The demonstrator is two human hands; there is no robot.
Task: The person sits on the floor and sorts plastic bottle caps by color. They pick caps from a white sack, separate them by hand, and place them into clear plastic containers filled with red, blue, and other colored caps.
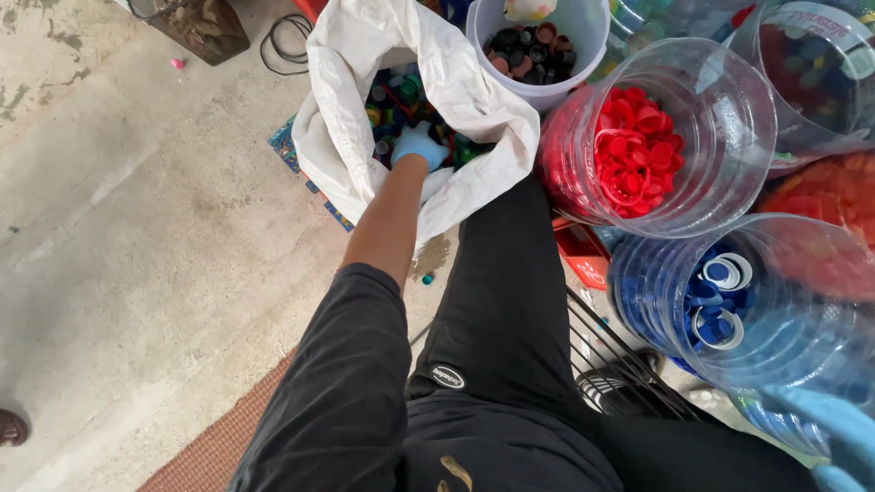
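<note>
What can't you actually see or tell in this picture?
- Left hand, head view: deep in the white sack; whether it holds a cap is hidden.
- Right hand: cut off by the frame's corner; grip unclear.
- White bucket: top cropped.
- Dark caps inside it: too small to sort by colour.

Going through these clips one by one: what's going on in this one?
A person in blue gloves sits among containers of plastic bottle caps. Their left hand reaches down into an open white sack of mixed-colour caps. The right hand shows only at the frame's lower right corner, beside a clear jug of blue caps. Another clear jug holds red caps, and a white bucket holds dark ones.
</note>
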